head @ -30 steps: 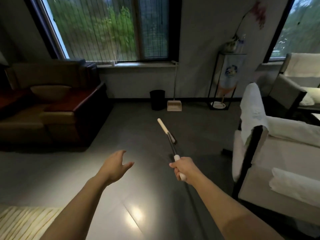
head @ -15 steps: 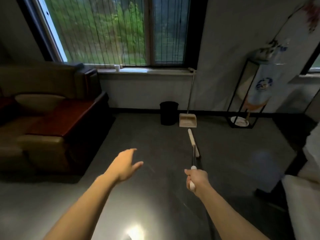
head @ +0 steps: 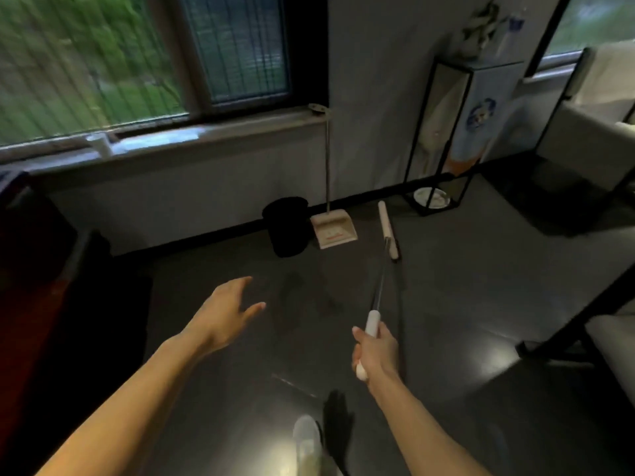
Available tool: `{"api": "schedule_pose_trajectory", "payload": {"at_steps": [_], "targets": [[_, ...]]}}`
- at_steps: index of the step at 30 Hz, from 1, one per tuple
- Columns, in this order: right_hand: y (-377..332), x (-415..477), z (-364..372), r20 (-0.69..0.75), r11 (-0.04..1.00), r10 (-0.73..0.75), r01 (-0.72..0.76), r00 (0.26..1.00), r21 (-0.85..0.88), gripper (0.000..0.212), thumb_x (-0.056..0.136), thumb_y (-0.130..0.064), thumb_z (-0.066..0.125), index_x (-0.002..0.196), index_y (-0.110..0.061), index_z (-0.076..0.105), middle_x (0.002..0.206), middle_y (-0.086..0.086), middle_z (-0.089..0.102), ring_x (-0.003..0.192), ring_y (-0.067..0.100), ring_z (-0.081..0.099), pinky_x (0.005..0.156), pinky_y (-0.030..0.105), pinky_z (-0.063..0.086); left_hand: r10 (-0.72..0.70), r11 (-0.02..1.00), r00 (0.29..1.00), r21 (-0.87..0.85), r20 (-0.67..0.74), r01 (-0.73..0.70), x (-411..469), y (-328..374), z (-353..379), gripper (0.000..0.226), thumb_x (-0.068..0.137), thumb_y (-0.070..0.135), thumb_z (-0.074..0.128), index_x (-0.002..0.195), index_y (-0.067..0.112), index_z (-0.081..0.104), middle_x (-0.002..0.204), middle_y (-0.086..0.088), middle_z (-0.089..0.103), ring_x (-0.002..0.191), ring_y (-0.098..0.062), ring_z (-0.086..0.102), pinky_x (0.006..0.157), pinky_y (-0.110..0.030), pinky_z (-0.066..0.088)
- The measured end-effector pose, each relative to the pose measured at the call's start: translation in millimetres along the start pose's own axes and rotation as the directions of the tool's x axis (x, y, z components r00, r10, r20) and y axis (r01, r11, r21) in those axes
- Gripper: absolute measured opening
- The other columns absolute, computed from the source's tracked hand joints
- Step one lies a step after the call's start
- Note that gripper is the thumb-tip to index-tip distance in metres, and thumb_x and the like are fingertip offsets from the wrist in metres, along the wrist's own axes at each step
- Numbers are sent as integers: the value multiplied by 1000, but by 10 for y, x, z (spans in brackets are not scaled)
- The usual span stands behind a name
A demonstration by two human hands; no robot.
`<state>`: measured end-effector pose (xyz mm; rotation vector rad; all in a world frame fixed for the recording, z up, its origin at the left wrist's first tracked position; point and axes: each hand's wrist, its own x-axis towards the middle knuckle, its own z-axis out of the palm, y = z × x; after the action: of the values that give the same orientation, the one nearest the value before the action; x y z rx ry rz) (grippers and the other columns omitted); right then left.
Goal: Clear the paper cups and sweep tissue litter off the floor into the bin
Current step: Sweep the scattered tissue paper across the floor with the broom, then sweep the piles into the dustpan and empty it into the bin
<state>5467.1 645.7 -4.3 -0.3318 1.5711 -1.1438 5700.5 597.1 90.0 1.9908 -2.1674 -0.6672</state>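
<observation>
Compared with half a second ago, the view stands closer to the wall and is tilted. The black bin (head: pixel 287 226) and the beige dustpan (head: pixel 334 229) look larger, the brown sofa has slid almost out at the left, and a pale shoe (head: pixel 305 438) now shows at the bottom edge. The broom (head: pixel 387 225) has gone forward with the view: its long pale head was short of the dustpan and now lies on the grey floor (head: pixel 481 304) just right of it. The right grip (head: pixel 376 352) is closed round the broom's white handle end, as before, with the thin metal shaft running away from it. The left grip (head: pixel 223 314) holds nothing and reaches forward in the air as before, fingers spread and loosely bent. No writing can be read; a round blue emblem on the panel in the black wire stand (head: pixel 443 132) and a red mark on the dustpan are too blurred. The bin is a plain dark round tub against the wall, touching or just beside the dustpan, whose long handle leans up to the window sill (head: pixel 206 132). A small white cup (head: pixel 99 144) stands blurred on that sill, well left of the bin.
</observation>
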Motion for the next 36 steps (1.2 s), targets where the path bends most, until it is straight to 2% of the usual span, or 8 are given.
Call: {"api": "schedule_pose_trajectory", "payload": {"at_steps": [15, 17, 19, 22, 26, 31, 33, 36], "targets": [[-1300, 2249, 2477, -413, 965, -10, 117, 911, 233, 56, 92, -2, 56, 140, -27, 40, 66, 5, 51, 38, 10, 42, 31, 18, 34, 207, 970, 956, 79, 210, -228, 3808, -620, -1075, 66, 94, 42, 50, 148, 14, 25, 152, -4, 31, 140, -20, 28, 115, -33, 26], [-1385, 2558, 2767, -474, 964, -24, 145, 880, 221, 57, 90, -7, 60, 135, -36, 40, 77, 6, 55, 47, 9, 50, 41, 23, 43, 266, 955, 936, 72, 230, -289, 4317, -651, -1212, 65, 93, 42, 52, 147, 14, 28, 149, -4, 35, 137, -20, 33, 114, -34, 29], [-1461, 2873, 3113, -505, 969, -71, 180, 860, 171, 58, 89, -14, 62, 142, -26, 40, 96, 8, 55, 77, 20, 56, 69, 37, 52, 340, 930, 908, 57, 246, -364, 4895, -735, -1334, 63, 91, 44, 54, 144, 16, 34, 145, -4, 42, 132, -19, 40, 111, -36, 34], [-1702, 3250, 3655, -562, 975, -79, 182, 824, 130, 67, 90, -18, 62, 149, -22, 29, 124, 12, 56, 106, 33, 58, 94, 51, 49, 424, 891, 865, 51, 268, -452, 5631, -849, -1587, 58, 93, 41, 51, 142, 13, 36, 142, -6, 43, 128, -20, 41, 107, -28, 34], [-2249, 3643, 4326, -619, 922, 46, 206, 784, 328, 69, 93, -15, 58, 151, -24, 22, 128, 14, 51, 108, 30, 55, 68, 37, 52, 505, 835, 793, 42, 342, -549, 6488, -951, -1925, 59, 96, 37, 48, 146, 14, 27, 148, -8, 34, 133, -22, 35, 105, -27, 29], [-2747, 4058, 4838, -690, 854, 119, 280, 714, 438, 45, 96, -32, 44, 136, -12, 41, 104, 8, 55, 94, 28, 59, 77, 38, 51, 615, 740, 685, 14, 391, -673, 7553, -734, -2084, 63, 94, 33, 52, 147, 11, 27, 152, -11, 29, 136, -25, 32, 111, -29, 21], [-2843, 4311, 4995, -713, 863, 134, 272, 688, 425, 59, 88, -39, 42, 144, -22, 34, 113, 9, 53, 106, 31, 58, 89, 47, 51, 662, 693, 636, 0, 395, -721, 7906, -578, -2095, 62, 94, 30, 52, 147, 10, 26, 152, -11, 29, 137, -25, 30, 111, -27, 19], [-2959, 4734, 5123, -738, 831, 158, 316, 657, 459, 55, 89, -28, 48, 142, -34, 33, 128, 16, 54, 102, 31, 59, 75, 39, 52, 710, 646, 580, -40, 400, -763, 8413, -356, -2087, 63, 95, 31, 52, 148, 10, 25, 153, -9, 27, 139, -23, 28, 112, -28, 18]]}}
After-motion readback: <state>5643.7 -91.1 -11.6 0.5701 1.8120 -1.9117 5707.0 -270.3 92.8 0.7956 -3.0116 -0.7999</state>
